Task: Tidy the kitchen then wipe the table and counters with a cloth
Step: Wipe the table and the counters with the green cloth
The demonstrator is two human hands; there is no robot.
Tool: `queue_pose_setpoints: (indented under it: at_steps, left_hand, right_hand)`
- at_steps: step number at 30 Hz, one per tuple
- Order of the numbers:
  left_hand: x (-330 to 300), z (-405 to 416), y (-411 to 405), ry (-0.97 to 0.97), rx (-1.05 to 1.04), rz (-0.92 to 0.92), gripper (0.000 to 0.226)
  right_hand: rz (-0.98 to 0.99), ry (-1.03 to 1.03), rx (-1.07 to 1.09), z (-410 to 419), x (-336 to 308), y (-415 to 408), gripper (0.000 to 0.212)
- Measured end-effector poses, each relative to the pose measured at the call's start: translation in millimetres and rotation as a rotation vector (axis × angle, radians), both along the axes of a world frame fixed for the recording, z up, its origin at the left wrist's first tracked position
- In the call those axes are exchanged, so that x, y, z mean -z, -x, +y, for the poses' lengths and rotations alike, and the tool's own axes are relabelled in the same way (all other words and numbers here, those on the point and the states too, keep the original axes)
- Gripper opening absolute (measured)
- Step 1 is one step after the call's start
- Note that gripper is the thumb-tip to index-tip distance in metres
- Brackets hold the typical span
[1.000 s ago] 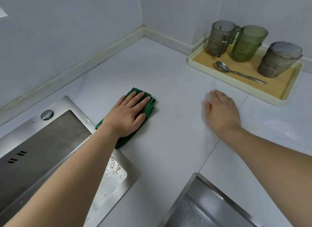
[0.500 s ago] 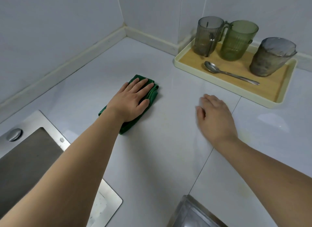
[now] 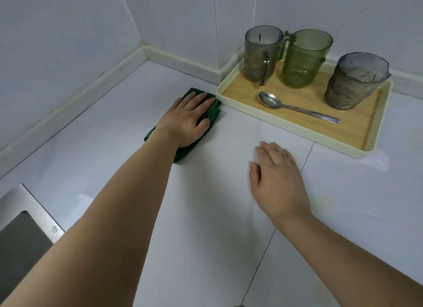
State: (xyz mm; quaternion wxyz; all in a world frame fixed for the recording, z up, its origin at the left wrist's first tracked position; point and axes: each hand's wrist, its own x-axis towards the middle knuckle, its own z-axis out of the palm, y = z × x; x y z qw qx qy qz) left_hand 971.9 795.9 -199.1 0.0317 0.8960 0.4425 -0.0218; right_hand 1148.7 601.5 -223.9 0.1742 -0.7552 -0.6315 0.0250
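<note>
On the counter: folded green cloth [image 3: 211, 114] lies flat on white counter [image 3: 109, 133], touching the tray's near corner.
L hand [image 3: 186, 121]: fingers straight, palm pressing cloth — no curl round it.
R hand [image 3: 278, 181]: flat on counter, holds nothing.
Tray [image 3: 286, 123]: cups & spoon sit tidy.
Progress: wiping underway, prob. mid-task — table not in view.

text: none legible | labels: none | numbers: none
</note>
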Motion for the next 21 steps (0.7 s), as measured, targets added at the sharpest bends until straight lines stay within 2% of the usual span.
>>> queue_pose_setpoints:
  at_steps: [11, 21]
  left_hand:
    - [2.3, -15.2, -17.4, 0.014, -0.025, 0.015, 0.058]
    - [6.2, -41.7, -10.7, -0.007, 0.035, 0.004, 0.058]
  right_hand:
    - [0.013, -0.008, -0.003, 0.7, -0.2, -1.4, 0.038]
    - [0.004, 0.001, -0.01, 0.4, 1.4, -1.9, 0.041]
